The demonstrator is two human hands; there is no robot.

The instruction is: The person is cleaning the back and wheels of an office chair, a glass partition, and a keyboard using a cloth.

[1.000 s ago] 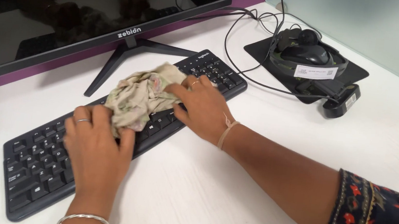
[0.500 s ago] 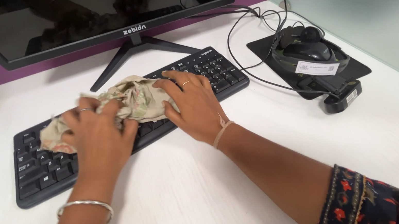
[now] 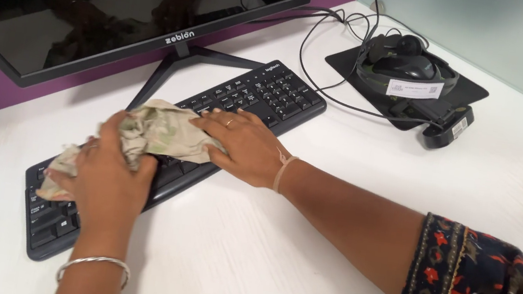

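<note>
A black keyboard (image 3: 262, 92) lies at a slant on the white desk (image 3: 303, 241). A crumpled pale patterned cloth (image 3: 158, 129) rests on its middle and left keys. My left hand (image 3: 108, 173) grips the cloth's left part, with a silver bangle on the wrist. My right hand (image 3: 241, 145) presses flat on the cloth's right edge over the keys; it wears a ring and a thin wrist thread.
A dark monitor (image 3: 91, 0) on a black stand (image 3: 177, 70) rises behind the keyboard. At the back right a black mouse pad (image 3: 467, 90) carries a mouse (image 3: 402, 66), a headset (image 3: 440, 114) and looping cables (image 3: 319, 53). A purple partition stands behind.
Both hands have slid the cloth leftward along the keyboard, uncovering the right-hand keys. The view has shifted slightly to the left.
</note>
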